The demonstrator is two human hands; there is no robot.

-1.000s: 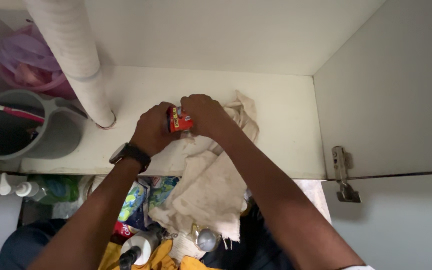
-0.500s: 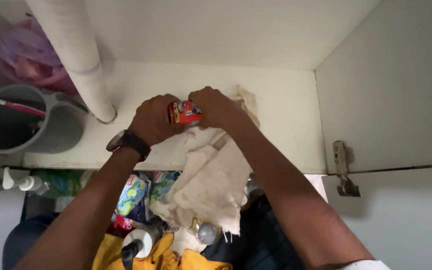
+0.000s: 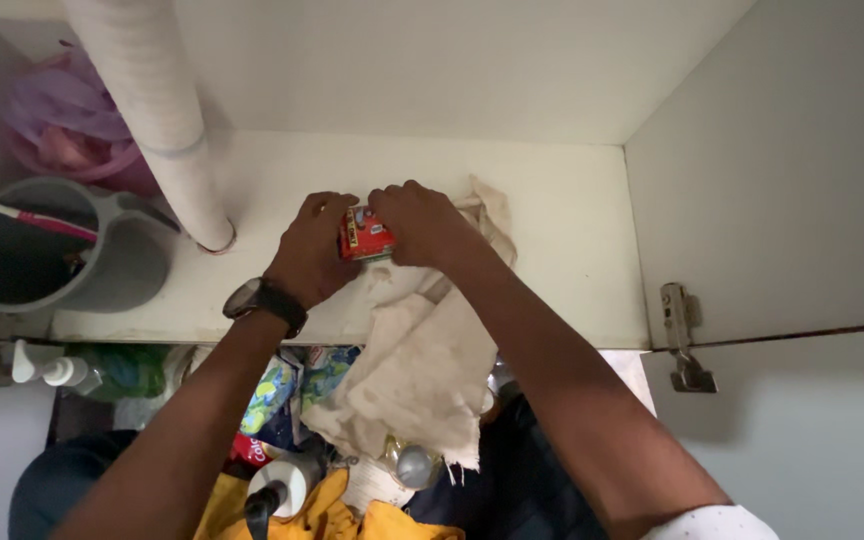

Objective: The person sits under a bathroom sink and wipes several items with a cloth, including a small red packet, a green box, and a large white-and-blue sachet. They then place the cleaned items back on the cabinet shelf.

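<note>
Head view looks down into a white cabinet (image 3: 552, 90) whose shelf (image 3: 572, 250) carries most of what shows. A thick white drainpipe (image 3: 157, 110) drops through the shelf at the left, so the things there crowd around it: a grey bucket (image 3: 102, 270) with a pink-handled brush (image 3: 12, 212) lying across its mouth, and behind it a pink plastic bag (image 3: 62, 130). An off-white cloth (image 3: 422, 370) lies on the shelf and hangs over its front edge, likely spread there as a working surface. Below the edge sit spray bottles (image 3: 52, 370), coloured packets (image 3: 282, 390) and a yellow rag (image 3: 332, 515). The cabinet door (image 3: 802, 420) stands open on its metal hinge (image 3: 685, 335). Both hands meet at mid-shelf: the left hand (image 3: 310, 250), a dark watch (image 3: 264, 302) on its wrist, and the right hand (image 3: 424, 225) each keep a clenched grip on a small red box (image 3: 365, 235), pinched between them from either side just above the cloth, apparently to steady it.
</note>
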